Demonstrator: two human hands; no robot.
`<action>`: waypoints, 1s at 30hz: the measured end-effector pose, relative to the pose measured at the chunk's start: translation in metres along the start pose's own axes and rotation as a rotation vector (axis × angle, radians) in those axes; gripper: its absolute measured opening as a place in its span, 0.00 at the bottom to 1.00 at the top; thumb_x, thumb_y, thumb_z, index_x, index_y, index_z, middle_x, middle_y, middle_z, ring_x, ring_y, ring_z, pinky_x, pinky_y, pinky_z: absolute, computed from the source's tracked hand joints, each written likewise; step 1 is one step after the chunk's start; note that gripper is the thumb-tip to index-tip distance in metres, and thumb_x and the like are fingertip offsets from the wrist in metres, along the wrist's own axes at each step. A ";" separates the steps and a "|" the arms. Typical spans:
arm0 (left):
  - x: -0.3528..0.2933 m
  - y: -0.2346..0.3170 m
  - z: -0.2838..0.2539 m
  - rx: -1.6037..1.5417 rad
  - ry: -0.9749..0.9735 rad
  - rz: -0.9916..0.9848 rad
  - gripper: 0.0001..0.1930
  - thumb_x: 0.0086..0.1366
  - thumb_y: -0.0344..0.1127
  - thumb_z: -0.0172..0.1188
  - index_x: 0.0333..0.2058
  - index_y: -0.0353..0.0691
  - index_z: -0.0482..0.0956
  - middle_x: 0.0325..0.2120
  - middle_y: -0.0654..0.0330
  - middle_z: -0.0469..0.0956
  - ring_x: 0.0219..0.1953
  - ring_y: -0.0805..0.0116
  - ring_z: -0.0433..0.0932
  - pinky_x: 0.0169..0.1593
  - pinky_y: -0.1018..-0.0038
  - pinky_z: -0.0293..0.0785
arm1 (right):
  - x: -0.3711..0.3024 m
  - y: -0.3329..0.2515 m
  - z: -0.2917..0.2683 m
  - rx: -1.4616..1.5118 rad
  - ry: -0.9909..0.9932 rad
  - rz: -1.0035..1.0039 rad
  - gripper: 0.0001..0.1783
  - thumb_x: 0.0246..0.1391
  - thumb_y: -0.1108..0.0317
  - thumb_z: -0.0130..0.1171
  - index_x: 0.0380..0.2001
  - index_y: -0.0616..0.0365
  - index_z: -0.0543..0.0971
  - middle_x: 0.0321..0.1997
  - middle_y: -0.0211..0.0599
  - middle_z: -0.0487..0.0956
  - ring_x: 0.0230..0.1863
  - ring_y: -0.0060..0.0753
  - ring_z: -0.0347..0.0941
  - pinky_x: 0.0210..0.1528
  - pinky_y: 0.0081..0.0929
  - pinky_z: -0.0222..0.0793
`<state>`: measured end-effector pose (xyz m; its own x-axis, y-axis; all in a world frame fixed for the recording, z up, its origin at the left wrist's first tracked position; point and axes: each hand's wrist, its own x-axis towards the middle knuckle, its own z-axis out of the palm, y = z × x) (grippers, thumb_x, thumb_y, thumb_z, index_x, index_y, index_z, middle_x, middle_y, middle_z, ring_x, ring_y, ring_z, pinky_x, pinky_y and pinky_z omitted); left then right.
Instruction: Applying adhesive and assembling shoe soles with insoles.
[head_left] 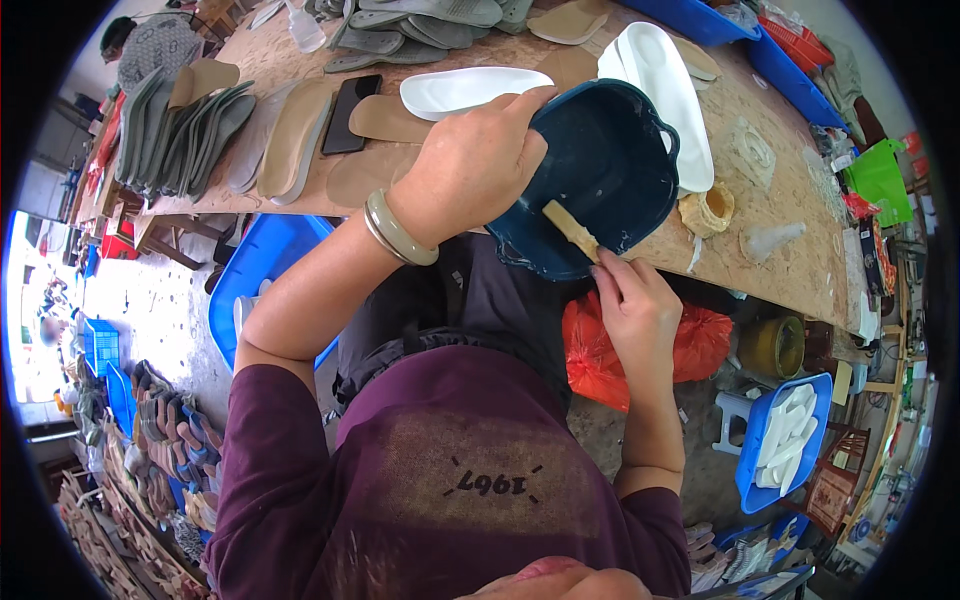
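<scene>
My left hand point(475, 165), with a pale bangle on its wrist, grips the left rim of a dark blue basin point(610, 135). The basin is tilted at the table's front edge, so its inside shows, with a few whitish specks. Between the thumb and fingers of my right hand point(640, 305) is a short, pale wooden stick point(568, 226). Its far end reaches over the inside of the basin; whether it touches the wall I cannot tell. Just beyond my left hand lies a white insole point(470, 90), and more white insoles point(665, 90) are stacked behind the basin.
On the wooden table point(800, 240) lie a black phone point(351, 115), brown insoles point(295, 140), piles of grey insoles point(180, 135) and a yellowish crusted ring-shaped thing point(708, 210). Red plastic bags point(700, 345) sit below. A blue bin point(790, 440) holds white pieces. Another person point(160, 50) is at far left.
</scene>
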<state>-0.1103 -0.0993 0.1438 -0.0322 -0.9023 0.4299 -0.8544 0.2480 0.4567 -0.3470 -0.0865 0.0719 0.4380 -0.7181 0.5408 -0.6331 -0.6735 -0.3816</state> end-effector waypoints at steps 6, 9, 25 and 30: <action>0.004 -0.017 -0.006 0.013 -0.006 -0.066 0.21 0.63 0.35 0.45 0.52 0.32 0.70 0.38 0.42 0.78 0.38 0.45 0.78 0.45 0.57 0.74 | 0.000 0.016 -0.019 0.722 0.121 0.542 0.11 0.57 0.72 0.59 0.43 0.65 0.81 0.25 0.29 0.78 0.23 0.15 0.69 0.26 0.13 0.63; 0.005 -0.033 -0.011 -0.030 -0.054 -0.182 0.19 0.63 0.36 0.45 0.50 0.32 0.71 0.36 0.41 0.78 0.38 0.43 0.78 0.45 0.56 0.73 | 0.001 0.024 -0.022 0.953 0.041 0.617 0.15 0.60 0.68 0.56 0.46 0.67 0.78 0.21 0.32 0.74 0.18 0.13 0.62 0.21 0.10 0.55; -0.057 -0.206 -0.136 -0.394 0.162 -0.816 0.11 0.62 0.32 0.47 0.37 0.34 0.78 0.35 0.56 0.78 0.39 0.63 0.77 0.42 0.64 0.75 | 0.053 0.035 0.032 2.121 -0.145 0.607 0.17 0.70 0.56 0.39 0.39 0.59 0.70 0.18 0.29 0.61 0.10 0.16 0.51 0.10 0.14 0.45; -0.044 -0.322 -0.181 -0.808 0.525 -1.101 0.16 0.63 0.35 0.47 0.45 0.32 0.70 0.38 0.51 0.78 0.38 0.51 0.79 0.43 0.54 0.79 | 0.055 0.030 0.055 2.036 -0.017 0.688 0.19 0.68 0.56 0.43 0.45 0.63 0.70 0.16 0.31 0.65 0.09 0.16 0.52 0.10 0.14 0.45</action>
<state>0.2595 -0.0752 0.1186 0.7706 -0.5770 -0.2707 0.2015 -0.1823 0.9624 -0.3067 -0.1563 0.0486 0.5097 -0.8604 0.0008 0.7274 0.4304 -0.5344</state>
